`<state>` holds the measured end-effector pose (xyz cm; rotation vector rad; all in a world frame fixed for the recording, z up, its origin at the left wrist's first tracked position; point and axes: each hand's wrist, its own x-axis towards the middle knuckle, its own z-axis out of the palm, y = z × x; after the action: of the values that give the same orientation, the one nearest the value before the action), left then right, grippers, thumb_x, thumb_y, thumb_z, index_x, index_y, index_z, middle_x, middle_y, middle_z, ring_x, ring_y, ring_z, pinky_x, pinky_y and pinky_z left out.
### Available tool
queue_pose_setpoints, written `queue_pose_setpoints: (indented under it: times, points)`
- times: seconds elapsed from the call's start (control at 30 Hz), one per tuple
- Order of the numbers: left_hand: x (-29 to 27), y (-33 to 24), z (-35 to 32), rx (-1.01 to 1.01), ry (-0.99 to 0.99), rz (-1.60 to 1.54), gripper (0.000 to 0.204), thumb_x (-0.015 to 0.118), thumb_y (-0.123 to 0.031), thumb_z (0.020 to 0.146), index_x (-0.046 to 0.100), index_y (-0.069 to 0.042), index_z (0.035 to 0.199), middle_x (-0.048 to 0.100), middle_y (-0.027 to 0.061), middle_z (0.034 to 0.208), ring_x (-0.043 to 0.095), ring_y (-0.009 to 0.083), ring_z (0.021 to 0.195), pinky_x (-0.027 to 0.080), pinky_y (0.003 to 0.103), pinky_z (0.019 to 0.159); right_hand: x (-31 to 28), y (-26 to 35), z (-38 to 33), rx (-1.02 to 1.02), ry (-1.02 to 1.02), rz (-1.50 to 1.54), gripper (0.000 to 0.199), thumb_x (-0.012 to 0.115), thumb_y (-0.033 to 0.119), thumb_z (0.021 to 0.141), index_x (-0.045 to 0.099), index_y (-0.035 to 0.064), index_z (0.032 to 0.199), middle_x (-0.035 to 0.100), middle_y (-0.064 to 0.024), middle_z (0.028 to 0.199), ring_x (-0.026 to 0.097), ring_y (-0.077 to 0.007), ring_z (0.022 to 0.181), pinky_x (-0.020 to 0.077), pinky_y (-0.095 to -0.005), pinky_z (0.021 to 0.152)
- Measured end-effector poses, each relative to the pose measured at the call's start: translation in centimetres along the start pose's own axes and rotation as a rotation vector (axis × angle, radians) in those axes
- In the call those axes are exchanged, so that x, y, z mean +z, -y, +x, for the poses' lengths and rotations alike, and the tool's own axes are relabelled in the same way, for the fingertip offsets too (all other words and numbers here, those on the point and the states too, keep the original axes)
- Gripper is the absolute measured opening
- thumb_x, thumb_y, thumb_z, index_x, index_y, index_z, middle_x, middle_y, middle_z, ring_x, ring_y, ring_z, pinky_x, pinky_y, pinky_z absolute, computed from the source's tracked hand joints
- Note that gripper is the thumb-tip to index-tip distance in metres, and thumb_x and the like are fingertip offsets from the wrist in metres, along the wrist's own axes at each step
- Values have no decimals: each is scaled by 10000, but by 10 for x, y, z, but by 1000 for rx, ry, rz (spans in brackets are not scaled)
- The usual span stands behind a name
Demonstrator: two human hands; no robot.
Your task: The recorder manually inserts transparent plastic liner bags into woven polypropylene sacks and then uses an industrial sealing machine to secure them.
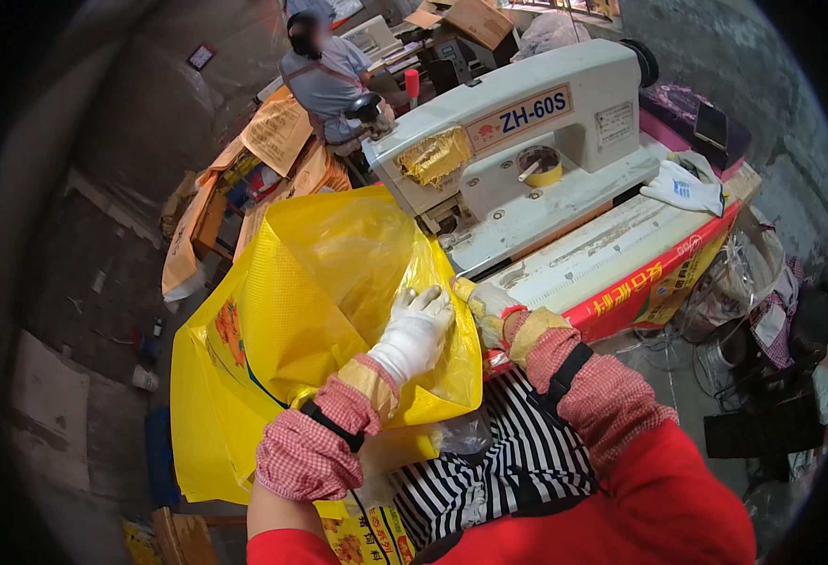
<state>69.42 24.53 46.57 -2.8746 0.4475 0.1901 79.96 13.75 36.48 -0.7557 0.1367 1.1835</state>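
Observation:
A large yellow woven plastic bag (310,301) with a clear plastic liner spreads from the sewing machine down over my lap. My left hand (412,334), in a white glove, lies flat on the bag's liner with its fingers stretched out. At the bag's right edge, my right hand (491,309) has its gloved fingers closed on the bag close to the machine; its fingertips are partly hidden. The big grey-white industrial sewing machine (536,118) stands in front of me, and the bag's upper edge reaches its needle end. Both forearms wear red checked sleeve covers with black straps.
A roll of yellow tape (539,166) sits on the machine bed. At the table's right end lie a white glove (685,184) and a phone (711,125). Another person (324,80) sits beyond the machine. Orange-brown bag sheets (277,132) cover a bench at far left.

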Motion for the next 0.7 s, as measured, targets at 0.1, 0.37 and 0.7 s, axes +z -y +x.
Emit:
queue_pose_setpoints:
  times: [0.1,0.37,0.7]
  points:
    - [-12,-7,-20,57,-14,2,419,543,-196,756,536,-53,1149,496,123,1290,407,311,1246,278,525,1034,13,3,-13,-21,9,-250,351,499,340,926,575,49,1109,653,-133,972,619,-316,867,503,-461,758]
    - [-71,-34,-59,214,484,-389,352,517,-388,853,633,-86,992,643,165,921,611,354,871,485,417,771,-3,13,-26,-267,-43,-1279,285,584,190,840,612,36,1078,655,-156,892,638,-250,718,514,-334,567]
    - [-34,12,27,-218,287,251,141,595,-204,767,720,-151,806,696,79,830,677,248,788,522,371,646,40,12,-18,-146,-40,-1081,212,519,185,847,656,23,856,649,-131,686,654,-234,586,529,-346,503]
